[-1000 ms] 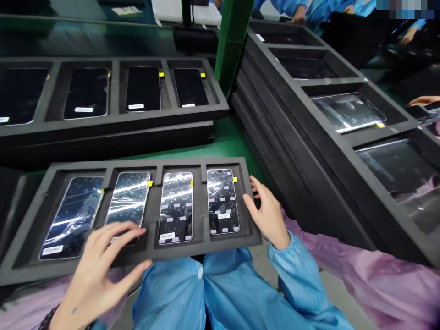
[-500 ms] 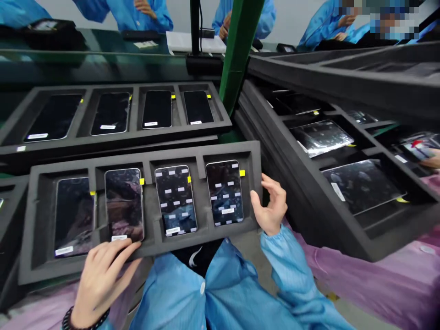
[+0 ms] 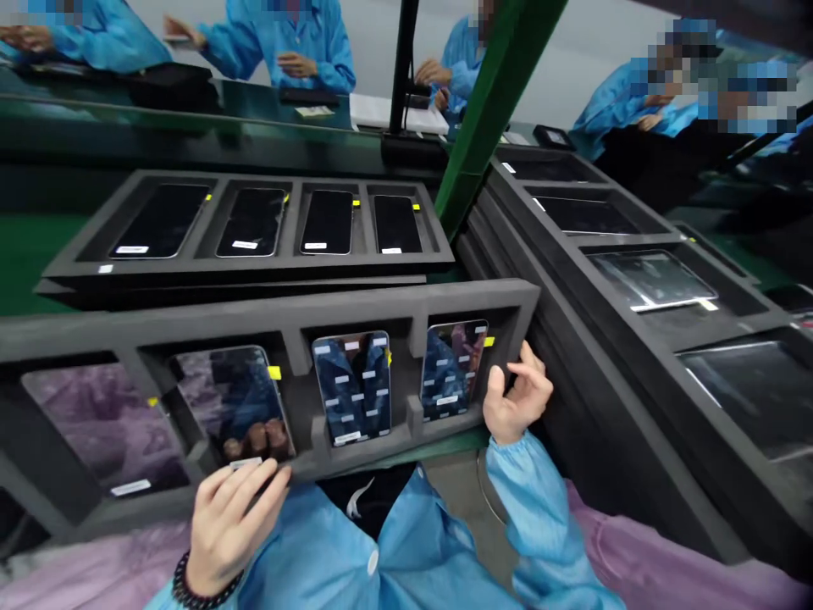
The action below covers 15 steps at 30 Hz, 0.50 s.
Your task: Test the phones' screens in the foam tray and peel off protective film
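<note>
Well, left hand [image 3: 229,525]: my fingers hook over the near rim of the dark tray [image 3: 356,308], gripping it; the thumb is hidden.
Right hand [image 3: 516,405]: my thumb presses the tray's end, fingers curled round its outer edge in a light grasp.
Tray position: between my two hands, its face tilted towards me.
Phones [image 3: 353,385]: one per compartment, four in all; the second from the left sits just beyond my left fingertips.
Yellow tabs [image 3: 489,341]: the rightmost is near my right thumb.
Handling: I judge the tray light, foamy and slightly bendy, the glass slippery and fragile; rim and end are the places to hold, since tilted phones could slide.
Tray stack [image 3: 610,440]: just right of my right fingers.
</note>
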{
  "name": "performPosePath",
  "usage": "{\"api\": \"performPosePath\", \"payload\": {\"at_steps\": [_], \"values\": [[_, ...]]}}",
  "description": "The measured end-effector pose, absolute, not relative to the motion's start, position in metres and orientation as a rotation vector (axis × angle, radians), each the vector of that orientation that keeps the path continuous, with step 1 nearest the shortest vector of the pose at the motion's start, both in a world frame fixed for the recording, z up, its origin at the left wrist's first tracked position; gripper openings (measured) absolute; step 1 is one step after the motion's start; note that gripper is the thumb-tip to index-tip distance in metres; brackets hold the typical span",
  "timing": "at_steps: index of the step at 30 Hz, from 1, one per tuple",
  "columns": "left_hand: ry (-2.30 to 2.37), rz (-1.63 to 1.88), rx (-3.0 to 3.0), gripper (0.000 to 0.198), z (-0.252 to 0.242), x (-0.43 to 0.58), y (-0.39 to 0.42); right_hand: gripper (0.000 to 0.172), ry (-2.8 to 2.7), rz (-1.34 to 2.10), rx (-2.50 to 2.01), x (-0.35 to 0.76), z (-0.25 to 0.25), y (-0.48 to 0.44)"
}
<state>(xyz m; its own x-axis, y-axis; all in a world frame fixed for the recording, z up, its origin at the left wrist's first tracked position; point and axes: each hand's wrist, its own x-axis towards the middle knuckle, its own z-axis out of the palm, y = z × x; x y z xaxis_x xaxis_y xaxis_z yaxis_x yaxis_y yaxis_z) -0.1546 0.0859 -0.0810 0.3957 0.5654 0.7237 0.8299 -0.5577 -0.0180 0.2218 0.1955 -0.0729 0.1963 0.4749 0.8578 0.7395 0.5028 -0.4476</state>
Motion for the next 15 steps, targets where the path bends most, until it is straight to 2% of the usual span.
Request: {"api": "performPosePath", "payload": {"at_steps": [6,9,12,15], "values": [[-1.316,-0.794,-2.259,0.019,-0.075,-0.18,0.132,0.018,-1.455,-0.129,-1.268,0.2,-0.066,0.218],[-1.412,-0.744,-2.409,0.021,-0.069,-0.19,0.146,0.03,-1.502,-0.059,-1.364,0.194,-0.057,0.219],[-1.498,-0.967,-2.477,0.027,-0.059,-0.191,0.148,0.043,-1.693,-0.111,-1.399,0.192,-0.043,0.22],[-1.467,-1.075,-2.374,0.039,-0.046,-0.178,0.154,0.047,-1.881,-0.237,-1.428,0.19,-0.027,0.226]]}}
